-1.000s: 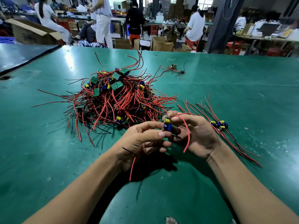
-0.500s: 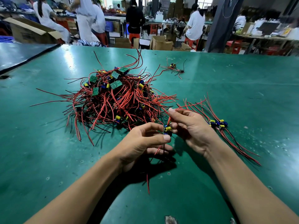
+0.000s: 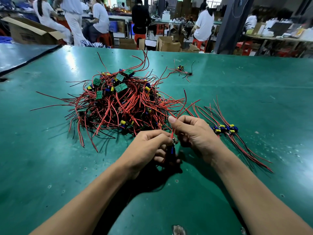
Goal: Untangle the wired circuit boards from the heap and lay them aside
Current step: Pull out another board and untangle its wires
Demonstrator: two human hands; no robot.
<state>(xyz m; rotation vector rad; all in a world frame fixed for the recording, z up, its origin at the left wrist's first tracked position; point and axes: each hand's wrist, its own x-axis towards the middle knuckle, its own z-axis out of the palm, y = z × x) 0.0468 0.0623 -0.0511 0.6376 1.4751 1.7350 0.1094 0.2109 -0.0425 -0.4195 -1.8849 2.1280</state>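
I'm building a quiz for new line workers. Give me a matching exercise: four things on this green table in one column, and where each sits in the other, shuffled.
1 heap
2 sorted row
3 stray board
4 held board

a pinched in the left hand
b just right of the right hand
c alone at the far side
d middle, ahead of both hands

Pairs: 1-d, 2-b, 3-c, 4-a

Left hand (image 3: 149, 147), right hand (image 3: 194, 133) on one board (image 3: 173, 150) — heap (image 3: 122, 106) beyond.
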